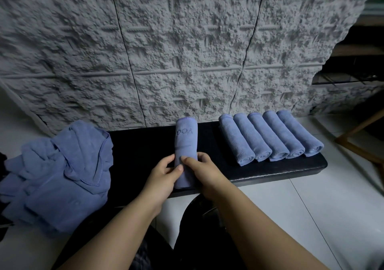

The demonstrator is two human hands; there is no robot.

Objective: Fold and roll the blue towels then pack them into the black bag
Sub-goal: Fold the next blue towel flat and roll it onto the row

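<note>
Hands at near worktop edge: left hand (164, 173) and right hand (199, 166) both pinch the near end of a folded blue towel (185, 143) lying lengthwise on the black padded worktop (141, 151). Loose towel pile (60, 172) drapes the left end. Five rolled towels (270, 136) lie side by side at right, bare padding between. Rough grey textured wall (166, 51) behind.

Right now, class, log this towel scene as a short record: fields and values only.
Rolled towels done: five, side by side on the black bench
Towel in work: folded strip, near end held
Left hand: grips the strip
Right hand: grips the strip
Unfolded pile: at left
Black bag: not identifiable
</note>
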